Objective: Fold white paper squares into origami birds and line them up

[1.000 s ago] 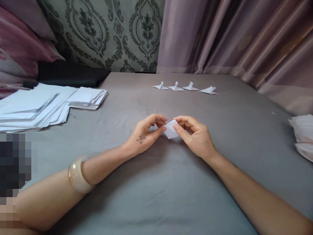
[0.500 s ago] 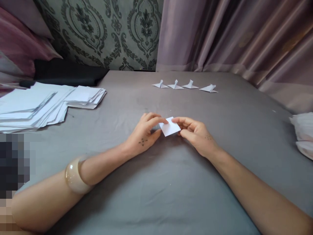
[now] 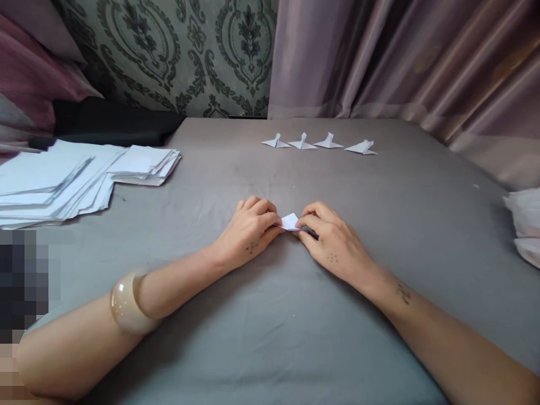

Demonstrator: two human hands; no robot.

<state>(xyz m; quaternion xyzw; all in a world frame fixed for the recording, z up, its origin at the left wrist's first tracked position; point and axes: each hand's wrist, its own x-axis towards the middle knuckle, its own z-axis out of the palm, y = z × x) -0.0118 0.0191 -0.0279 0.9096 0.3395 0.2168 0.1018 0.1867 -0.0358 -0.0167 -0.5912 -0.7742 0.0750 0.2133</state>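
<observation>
Between my two hands is a small white piece of folded paper (image 3: 289,222), partly covered by my fingers. My left hand (image 3: 255,225) pinches its left corner between thumb and fingers. On the opposite side, my right hand (image 3: 331,236) grips the right corner, thumb below and fingers curled above. The paper's middle shows as a low peaked shape with a straight near edge. Beyond it, several folded paper birds (image 3: 303,142) stand in a row on the grey cloth (image 3: 270,337).
Stacked white paper sheets (image 3: 46,174) lie at the left, with a smaller pile (image 3: 143,163) beside them. Behind is a black folded cloth (image 3: 118,124). A whitish plastic bag (image 3: 525,225) sits at the right edge. Curtains (image 3: 379,56) hang behind the surface.
The paper went from a flat diamond facing up to a smaller peaked shape. My right hand turned over, its back now showing, and both hands closed on the corners.
</observation>
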